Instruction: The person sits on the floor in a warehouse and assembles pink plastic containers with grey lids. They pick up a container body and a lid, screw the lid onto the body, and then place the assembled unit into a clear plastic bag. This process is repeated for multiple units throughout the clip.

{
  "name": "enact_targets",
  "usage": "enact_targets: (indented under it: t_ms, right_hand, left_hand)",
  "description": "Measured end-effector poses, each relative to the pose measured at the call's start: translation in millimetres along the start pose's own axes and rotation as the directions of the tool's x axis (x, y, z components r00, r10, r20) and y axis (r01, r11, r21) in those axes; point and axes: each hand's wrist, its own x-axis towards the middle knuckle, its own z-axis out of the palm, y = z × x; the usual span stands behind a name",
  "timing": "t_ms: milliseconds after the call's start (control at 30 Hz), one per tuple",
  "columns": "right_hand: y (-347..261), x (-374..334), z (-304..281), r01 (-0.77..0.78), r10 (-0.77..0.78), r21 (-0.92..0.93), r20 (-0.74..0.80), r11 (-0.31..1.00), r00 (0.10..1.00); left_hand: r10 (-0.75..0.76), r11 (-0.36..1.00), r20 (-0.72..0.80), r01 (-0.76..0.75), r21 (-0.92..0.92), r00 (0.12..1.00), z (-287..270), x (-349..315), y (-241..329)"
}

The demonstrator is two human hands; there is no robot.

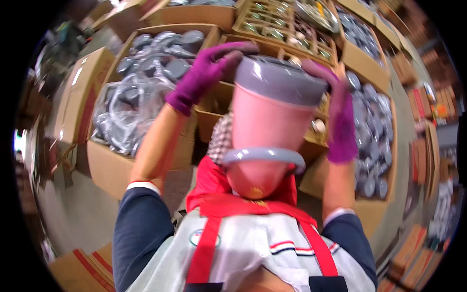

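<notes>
A pink vacuum flask [272, 119], with a grey collar round its top and a grey ring-shaped handle [265, 155] near its lower end, stands tilted in front of my chest. From the left, my left hand [209, 68] in a purple glove rests its fingers on the edge of the grey collar. My right hand [335, 107], gloved in purple too, holds the opposite side of the collar, its fingers bent over the rim. Between them the two hands grip the flask. What lies inside its top is hidden.
To the left an open carton [114, 165] holds grey plastic parts and clear bags. Another carton [374, 214] at the right is filled with grey caps. A divided carton [238, 24] with shiny glass-like pieces stands ahead. A tall closed carton [78, 97] flanks the left side.
</notes>
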Motion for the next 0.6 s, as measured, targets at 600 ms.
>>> enact_targets:
  t_ms: [600]
  right_hand:
    - [-16, 58, -19, -0.218, 0.191, -0.027, 0.599, 0.976, 0.778]
  left_hand:
    - [0.151, 0.951, -0.648, 0.07, 0.302, 0.747, -42, -52, -45]
